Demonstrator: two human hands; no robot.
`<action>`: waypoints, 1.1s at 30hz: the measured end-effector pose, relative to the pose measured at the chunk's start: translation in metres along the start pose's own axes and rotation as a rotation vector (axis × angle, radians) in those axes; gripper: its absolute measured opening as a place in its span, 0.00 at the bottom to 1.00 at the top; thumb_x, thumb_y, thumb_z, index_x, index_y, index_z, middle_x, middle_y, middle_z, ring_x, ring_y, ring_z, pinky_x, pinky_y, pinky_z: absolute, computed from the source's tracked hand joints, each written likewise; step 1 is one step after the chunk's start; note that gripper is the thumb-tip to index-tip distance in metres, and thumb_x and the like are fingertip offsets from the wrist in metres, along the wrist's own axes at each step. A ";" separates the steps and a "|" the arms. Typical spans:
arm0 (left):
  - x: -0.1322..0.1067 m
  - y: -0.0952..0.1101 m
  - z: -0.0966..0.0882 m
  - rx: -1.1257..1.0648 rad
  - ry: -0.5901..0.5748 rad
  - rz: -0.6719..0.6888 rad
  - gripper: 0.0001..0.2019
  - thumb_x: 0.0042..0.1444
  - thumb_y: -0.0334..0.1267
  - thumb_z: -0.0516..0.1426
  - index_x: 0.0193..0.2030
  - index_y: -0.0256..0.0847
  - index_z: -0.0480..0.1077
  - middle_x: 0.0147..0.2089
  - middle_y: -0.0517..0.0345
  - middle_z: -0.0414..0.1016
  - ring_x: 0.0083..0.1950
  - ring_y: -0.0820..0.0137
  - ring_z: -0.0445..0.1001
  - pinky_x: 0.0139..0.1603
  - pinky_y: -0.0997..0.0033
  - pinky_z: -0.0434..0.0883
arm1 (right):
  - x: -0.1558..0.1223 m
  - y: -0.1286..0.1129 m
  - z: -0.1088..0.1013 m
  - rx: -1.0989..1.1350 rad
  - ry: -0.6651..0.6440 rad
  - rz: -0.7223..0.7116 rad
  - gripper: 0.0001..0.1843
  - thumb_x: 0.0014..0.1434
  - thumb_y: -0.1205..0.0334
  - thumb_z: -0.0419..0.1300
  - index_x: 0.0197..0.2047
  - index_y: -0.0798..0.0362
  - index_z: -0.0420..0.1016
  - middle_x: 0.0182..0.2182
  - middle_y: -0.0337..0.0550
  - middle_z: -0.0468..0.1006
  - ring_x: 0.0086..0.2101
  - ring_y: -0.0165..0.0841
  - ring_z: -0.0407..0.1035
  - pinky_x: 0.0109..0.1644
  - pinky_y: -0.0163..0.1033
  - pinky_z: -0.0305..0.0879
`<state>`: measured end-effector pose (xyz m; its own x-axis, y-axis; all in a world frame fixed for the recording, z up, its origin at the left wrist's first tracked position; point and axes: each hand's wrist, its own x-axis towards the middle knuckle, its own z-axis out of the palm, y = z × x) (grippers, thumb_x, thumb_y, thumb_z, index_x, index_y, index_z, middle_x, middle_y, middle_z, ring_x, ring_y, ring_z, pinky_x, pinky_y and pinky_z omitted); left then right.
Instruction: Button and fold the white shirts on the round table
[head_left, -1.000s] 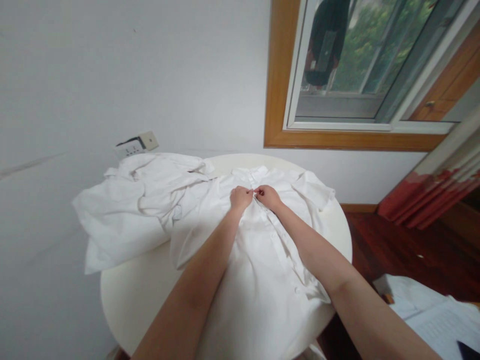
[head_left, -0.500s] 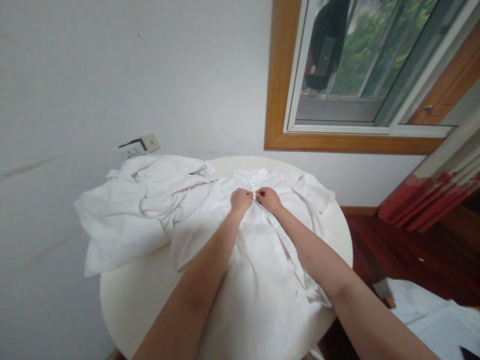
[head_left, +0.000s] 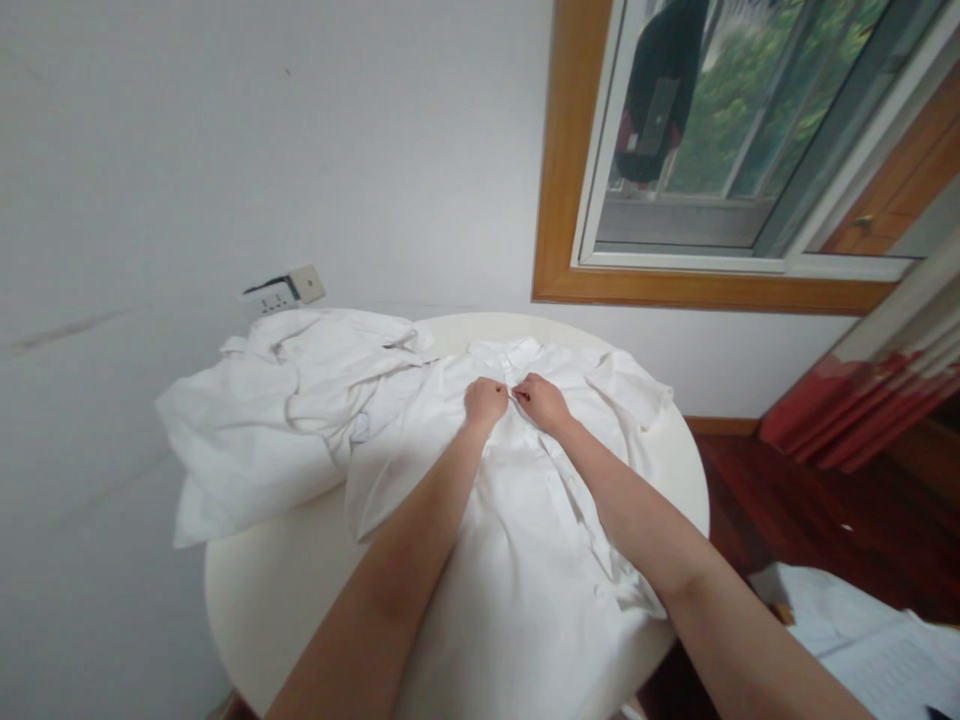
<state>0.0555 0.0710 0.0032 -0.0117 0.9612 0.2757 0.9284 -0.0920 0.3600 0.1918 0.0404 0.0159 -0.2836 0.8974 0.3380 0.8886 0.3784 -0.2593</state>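
Note:
A white button-up shirt (head_left: pixel 517 530) lies spread on a round white table (head_left: pixel 262 600), its collar toward the wall and its front partly apart lower down. My left hand (head_left: pixel 487 400) is closed on the front edge just below the collar. Close beside it, my right hand (head_left: pixel 541 402) pinches the other side of the same front opening. The fingertips nearly meet, and whatever button or hole lies between them is too small to make out. Both forearms reach over the shirt's body.
A heap of white clothes (head_left: pixel 292 410) covers the table's left side, against the wall. A socket (head_left: pixel 274 297) is just above it. Beyond the table are a wood-framed window (head_left: pixel 712 290) and a red and white curtain (head_left: pixel 832 420). Papers (head_left: pixel 877 640) lie at lower right.
My right hand's fingers have drawn in a little closer to the left hand at the shirt front. The whole view has shifted slightly; the shirt lies as before.

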 end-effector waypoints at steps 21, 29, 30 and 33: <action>-0.005 0.001 0.009 -0.104 0.100 0.116 0.10 0.56 0.38 0.55 0.39 0.41 0.77 0.45 0.50 0.73 0.49 0.63 0.71 0.52 0.66 0.67 | 0.013 0.005 0.010 0.093 -0.050 0.269 0.18 0.66 0.57 0.47 0.42 0.52 0.77 0.40 0.46 0.78 0.40 0.33 0.71 0.37 0.33 0.59; -0.003 -0.001 0.010 -0.137 0.096 0.121 0.12 0.58 0.38 0.52 0.41 0.42 0.77 0.43 0.51 0.73 0.49 0.65 0.70 0.53 0.67 0.66 | 0.010 -0.004 0.014 -0.030 -0.026 0.267 0.16 0.68 0.61 0.44 0.49 0.52 0.70 0.46 0.49 0.73 0.43 0.35 0.71 0.42 0.35 0.62; -0.002 -0.001 0.010 -0.147 0.093 0.119 0.12 0.59 0.39 0.52 0.41 0.43 0.77 0.42 0.51 0.73 0.49 0.66 0.70 0.53 0.67 0.66 | 0.010 -0.002 0.013 -0.019 -0.021 0.251 0.16 0.68 0.61 0.44 0.49 0.52 0.70 0.46 0.48 0.73 0.43 0.34 0.70 0.43 0.35 0.62; -0.002 -0.002 0.009 -0.184 0.091 0.100 0.11 0.57 0.38 0.53 0.40 0.44 0.77 0.41 0.53 0.72 0.47 0.67 0.70 0.52 0.70 0.66 | 0.009 0.003 0.012 0.024 -0.012 0.197 0.15 0.67 0.62 0.46 0.49 0.52 0.71 0.46 0.47 0.73 0.45 0.33 0.69 0.45 0.33 0.61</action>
<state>0.0573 0.0716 -0.0054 0.0352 0.9181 0.3947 0.8436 -0.2391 0.4808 0.1875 0.0522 0.0078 -0.1092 0.9572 0.2681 0.9187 0.2002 -0.3406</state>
